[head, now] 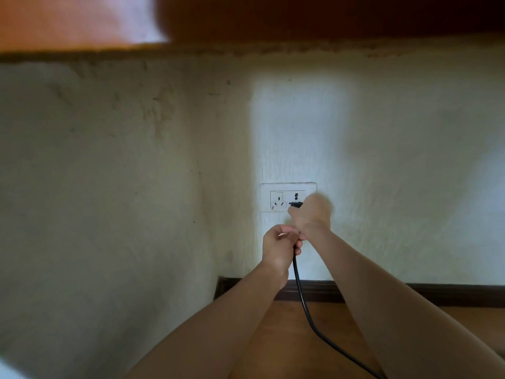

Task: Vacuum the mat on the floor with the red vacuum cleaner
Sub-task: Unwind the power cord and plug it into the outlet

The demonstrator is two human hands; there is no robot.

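Two hands working the black plug (296, 205) at the white rectangular wall socket (278, 198).
Right hand (310, 214) is pinching the plug, left hand (281, 246) is gripping the black power cord (303, 305); misaligned pins risk jamming, fingertips nearing contacts.

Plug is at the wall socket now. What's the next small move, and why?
Probably push the black plug straight into the right-hand outlet of the wall socket. The right hand holds it at that outlet, the left hand grips the cord below; whether it is seated is unclear.

A white double socket plate (278, 198) sat low on the rough pale wall (109, 173), above a dark skirting board (451, 294) and wooden floor (287, 337).
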